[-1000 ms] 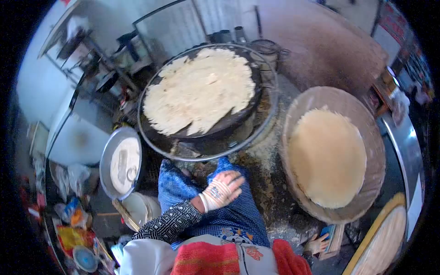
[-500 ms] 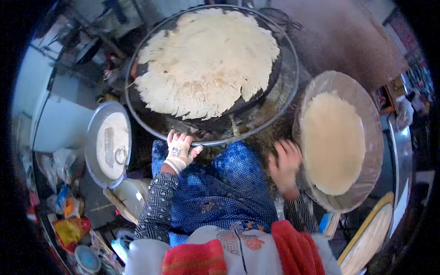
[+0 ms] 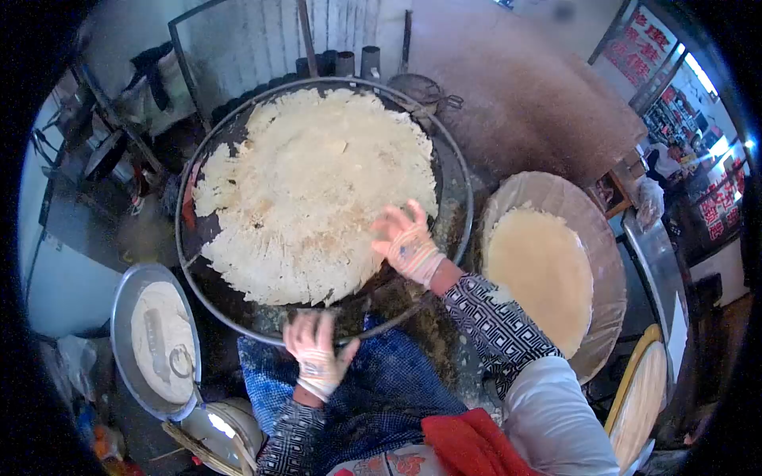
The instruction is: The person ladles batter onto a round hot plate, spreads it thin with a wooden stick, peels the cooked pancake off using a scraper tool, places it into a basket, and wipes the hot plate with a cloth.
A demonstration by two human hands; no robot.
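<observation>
A large, pale, ragged-edged flatbread (image 3: 317,182) covers most of a round dark griddle (image 3: 361,305), which a metal ring (image 3: 468,190) surrounds. My right hand (image 3: 406,242), in a light glove, is over the bread's lower right edge with its fingers spread. Whether the fingertips touch the bread I cannot tell. At the near side of the ring is my left hand (image 3: 315,353), also gloved, slightly blurred, its fingers stretched over the rim. Neither hand shows anything held.
To the right, a wide lined basket (image 3: 607,293) holds a round pale sheet (image 3: 540,270). A metal basin (image 3: 119,341) of white batter or flour with a ladle-like tool stands at left. Behind are a brown board (image 3: 548,103) and a wire strainer (image 3: 417,89). A wooden board (image 3: 639,397) leans at lower right.
My right hand has moved from beside the basket up and left to the bread's edge. My left hand stays by the rim. The view has tilted up and shifted right.
</observation>
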